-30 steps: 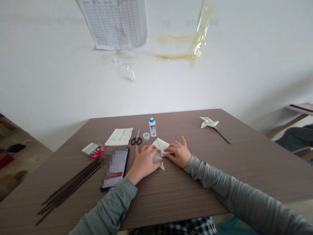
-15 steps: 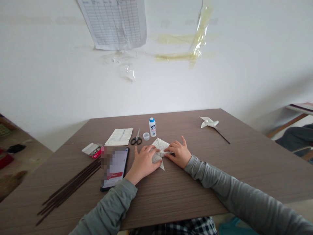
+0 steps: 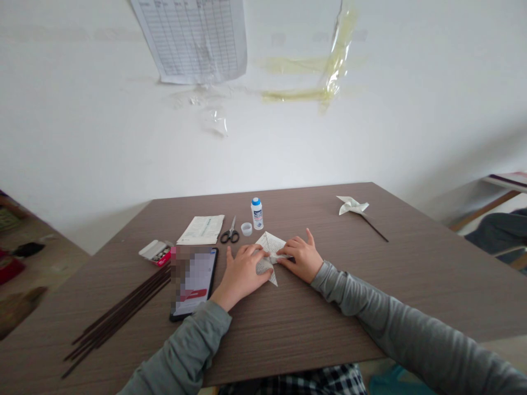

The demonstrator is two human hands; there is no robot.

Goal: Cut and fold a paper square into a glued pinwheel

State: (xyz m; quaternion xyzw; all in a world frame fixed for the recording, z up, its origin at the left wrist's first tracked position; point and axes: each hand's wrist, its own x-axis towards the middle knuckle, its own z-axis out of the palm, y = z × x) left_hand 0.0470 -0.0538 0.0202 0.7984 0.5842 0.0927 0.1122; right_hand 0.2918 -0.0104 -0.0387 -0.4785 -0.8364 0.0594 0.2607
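A paper pinwheel of printed paper, its corners folded toward the middle, lies on the table between my hands. My left hand presses its left side, with fingers at the centre and thumb near the lower point. With thumb and fingers closed on its right flap, my right hand keeps the index or another finger raised. The fingertips hide part of the centre. Just beyond stand a white glue bottle with a blue cap and a small translucent cup. Black-handled scissors lie to their left.
A finished pinwheel on a dark stick lies at the back right. Folded printed paper, an open small box, a phone and several dark sticks are on the left. A wall borders the table's far edge.
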